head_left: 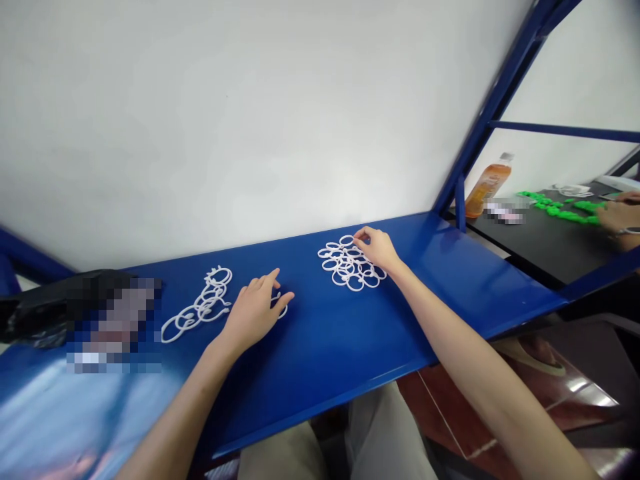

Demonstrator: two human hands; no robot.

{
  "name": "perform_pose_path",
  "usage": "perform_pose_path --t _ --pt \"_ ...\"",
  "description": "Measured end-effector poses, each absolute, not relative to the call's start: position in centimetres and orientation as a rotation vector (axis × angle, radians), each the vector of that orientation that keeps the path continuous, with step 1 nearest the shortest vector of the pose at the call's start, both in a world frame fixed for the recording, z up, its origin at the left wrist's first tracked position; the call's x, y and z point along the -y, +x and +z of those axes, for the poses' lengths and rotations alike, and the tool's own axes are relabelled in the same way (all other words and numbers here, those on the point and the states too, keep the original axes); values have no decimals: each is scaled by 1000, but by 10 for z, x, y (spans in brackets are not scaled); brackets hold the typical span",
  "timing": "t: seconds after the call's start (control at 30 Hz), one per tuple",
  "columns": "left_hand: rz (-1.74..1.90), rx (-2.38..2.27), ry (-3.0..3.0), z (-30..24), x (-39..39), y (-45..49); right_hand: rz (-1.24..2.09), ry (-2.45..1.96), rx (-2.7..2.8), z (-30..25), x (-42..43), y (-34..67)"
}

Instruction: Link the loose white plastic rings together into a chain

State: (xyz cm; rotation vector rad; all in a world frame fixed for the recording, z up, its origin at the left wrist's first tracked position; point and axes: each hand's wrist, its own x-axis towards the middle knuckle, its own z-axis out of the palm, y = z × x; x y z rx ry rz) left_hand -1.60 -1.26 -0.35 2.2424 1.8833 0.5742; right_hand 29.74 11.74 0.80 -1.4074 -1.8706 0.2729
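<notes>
A cluster of white plastic rings (355,281), overlapping one another, lies on the blue tabletop (305,347). At its upper right edge my right hand (376,247) has thumb and fingertips closed together on one white ring (347,236). My left hand (253,308) hovers low over the table with fingers stretched out and the thumb apart. Partly covered by it is a single open white ring (284,311). To its left runs a row of white rings with small open clip ends (193,317); whether they are linked I cannot tell.
A black plastic bag (45,300) and a blurred-out item (117,320) lie at the left. A white wall (250,120) rises behind the table. Beyond the blue frame (480,133) are an orange drink bottle (489,185), green pieces (560,208) and another person's hand (620,217).
</notes>
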Motion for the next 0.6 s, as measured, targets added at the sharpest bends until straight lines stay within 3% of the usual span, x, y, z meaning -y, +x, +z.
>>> perform_pose_path --t 0.6 --pt "353 -1874 2287 6 22 -20 162 -1455 1976 -8 -122 292"
